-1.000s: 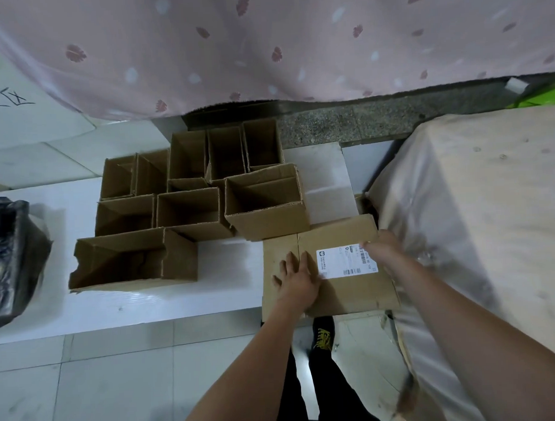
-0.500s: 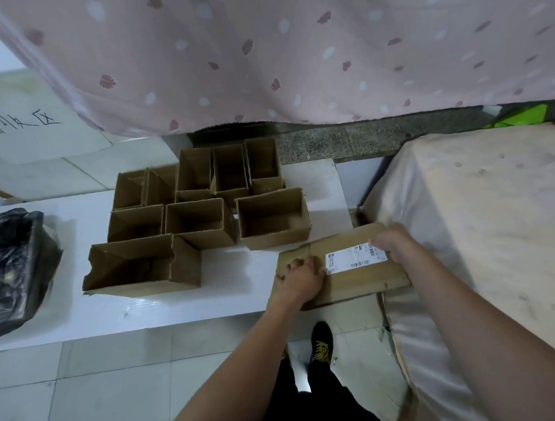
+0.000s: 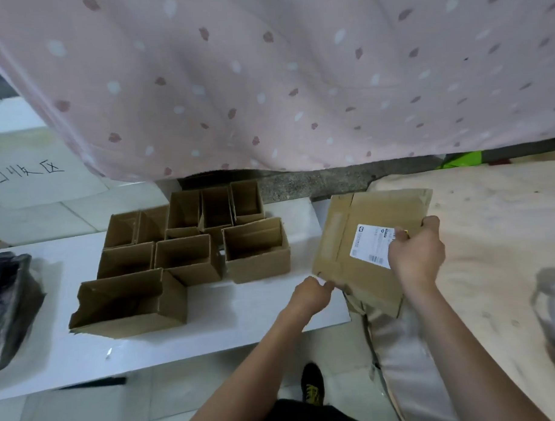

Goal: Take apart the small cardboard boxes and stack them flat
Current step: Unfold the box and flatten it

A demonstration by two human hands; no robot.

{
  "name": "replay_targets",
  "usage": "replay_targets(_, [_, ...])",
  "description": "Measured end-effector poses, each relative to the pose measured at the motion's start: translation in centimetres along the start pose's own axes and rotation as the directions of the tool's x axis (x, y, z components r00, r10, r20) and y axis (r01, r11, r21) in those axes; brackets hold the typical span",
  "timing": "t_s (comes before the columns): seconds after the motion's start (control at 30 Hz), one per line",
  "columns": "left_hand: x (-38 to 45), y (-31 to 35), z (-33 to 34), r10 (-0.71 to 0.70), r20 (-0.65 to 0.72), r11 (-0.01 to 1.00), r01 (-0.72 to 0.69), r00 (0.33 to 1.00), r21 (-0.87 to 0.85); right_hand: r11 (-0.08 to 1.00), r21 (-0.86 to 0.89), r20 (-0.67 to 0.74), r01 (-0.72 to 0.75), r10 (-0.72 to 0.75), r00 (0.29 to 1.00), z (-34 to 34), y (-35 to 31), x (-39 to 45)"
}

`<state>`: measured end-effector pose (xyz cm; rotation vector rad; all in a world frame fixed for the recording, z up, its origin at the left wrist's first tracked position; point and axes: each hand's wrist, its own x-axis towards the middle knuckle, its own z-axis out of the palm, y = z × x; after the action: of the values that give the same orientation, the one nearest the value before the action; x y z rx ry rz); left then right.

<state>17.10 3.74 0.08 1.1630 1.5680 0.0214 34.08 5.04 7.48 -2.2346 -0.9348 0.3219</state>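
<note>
Flattened brown cardboard box point(image 3: 365, 238) with white label held at two o'clock — right hand point(image 3: 417, 255) gripping its right edge, left hand point(image 3: 310, 295) pinching lower-left corner; open brown boxes point(image 3: 189, 257) at ten.

Both bare forearms enter from the bottom of the frame, angled up toward centre-right. Left hand point(image 3: 310, 295) sits just below centre, fingers curled into a pinch at the lower left corner of the flattened box point(image 3: 340, 239). Right hand point(image 3: 417, 255) is higher and further right, back of hand facing the camera, fingers closed over that box's right edge. Wrists roughly straight, hands apart.
</note>
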Motion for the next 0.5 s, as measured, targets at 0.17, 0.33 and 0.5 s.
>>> replay_targets(0.17, [-0.3, 4.1, -0.2, 0.008, 0.057, 0.871, 0.021, 0.998, -0.49, 0.974, 0.226, -0.076, -0.021, 0.039, 0.996, -1.3, -1.0, -0.6])
replay_targets(0.33, [-0.2, 7.0, -1.1, -0.001, -0.038, 0.68, -0.027, 0.999, -0.733, 0.896, 0.444, -0.06, -0.012, 0.044, 0.997, -2.1, -0.4, -1.2])
replay_targets(0.5, [-0.1, 7.1, -2.5, -0.074, -0.248, 0.523, -0.174, 0.966, -0.834, 0.693, 0.711, 0.102, -0.118, 0.064, 0.993, -1.5, 0.6, -0.9])
